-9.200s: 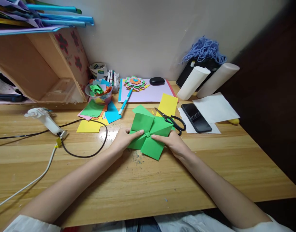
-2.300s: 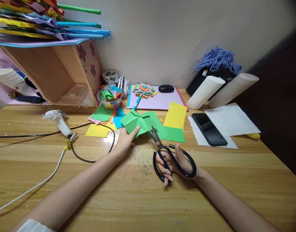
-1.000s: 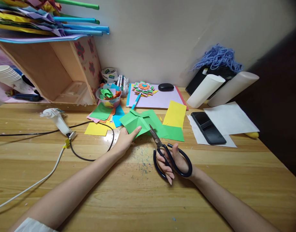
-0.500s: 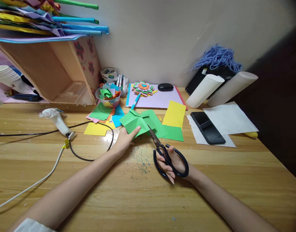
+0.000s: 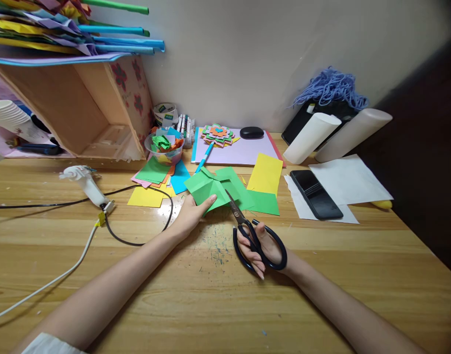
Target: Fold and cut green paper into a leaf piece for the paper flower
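A creased sheet of green paper (image 5: 207,187) is pinched in my left hand (image 5: 191,214), thumb on top, just above the table. My right hand (image 5: 260,248) is wrapped round the black handles of a pair of scissors (image 5: 243,223). The scissor blades point up and left, and their tips meet the right edge of the held paper. Behind the tips lies more green paper (image 5: 236,186), and a yellow sheet (image 5: 265,174) is beyond it. A stack of coloured paper squares (image 5: 154,170) lies left of the held sheet.
A plastic bowl of paper scraps (image 5: 164,155) stands behind the stack. A layered paper flower (image 5: 218,135) and a black mouse (image 5: 251,132) rest on a lilac sheet. The phone (image 5: 316,194) lies right; a glue gun (image 5: 86,184) and cables lie left.
My left hand and the green paper have shifted very slightly right. The scissors stay almost where they were, tips at the paper's edge.
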